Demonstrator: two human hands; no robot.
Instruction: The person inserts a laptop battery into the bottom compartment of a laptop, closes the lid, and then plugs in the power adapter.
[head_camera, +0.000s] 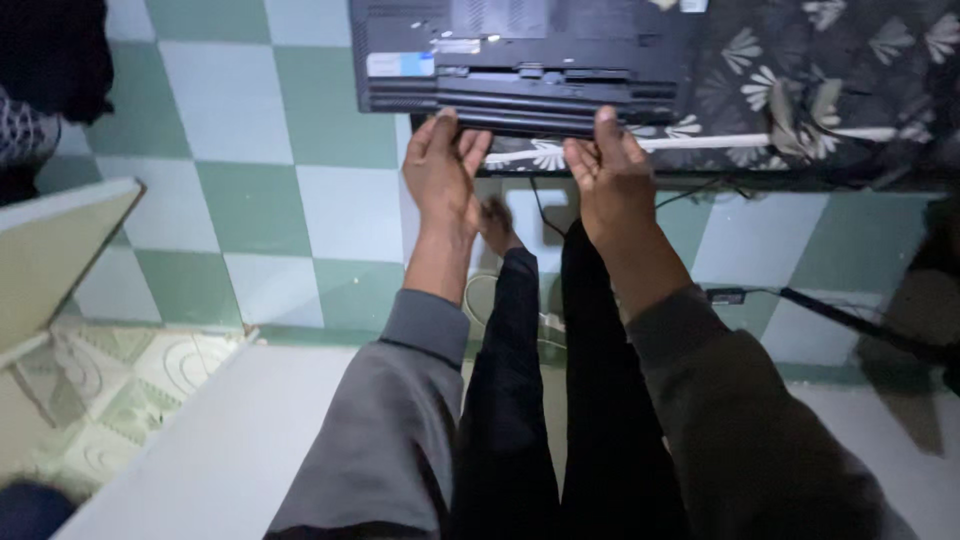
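Head view: my left hand (441, 165) and right hand (612, 170) pinched the near edge of an upturned black laptop (520, 60); it looked stiff, fairly heavy, smooth.

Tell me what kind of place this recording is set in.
Probably a room in a home, used for small repair work. The floor is green and white checkered tile, a dark floral cloth covers the surface, and both the left hand and right hand grip an upturned laptop at its edge.
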